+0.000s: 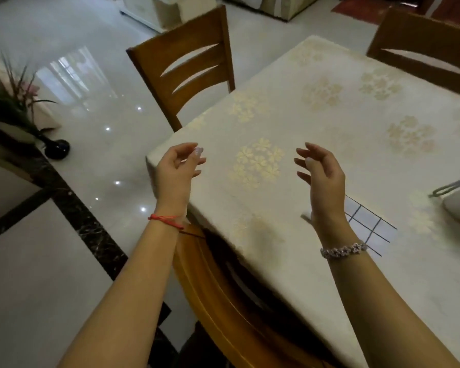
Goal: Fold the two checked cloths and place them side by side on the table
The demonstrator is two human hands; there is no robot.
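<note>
Hovering left hand (175,168) and right hand (323,179), fingers (316,149) loose, holding nothing, checked cloth (367,221) mostly hidden behind right wrist

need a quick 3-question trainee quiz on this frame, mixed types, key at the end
1. What do the left hand and the right hand hold?
2. The checked cloth is: A) lying on the table by the right wrist; B) in the left hand; C) held up between both hands.
3. True or false: a red string circles the left wrist.
Key: 1. Nothing; both are open above the table. 2. A. 3. True.
</note>
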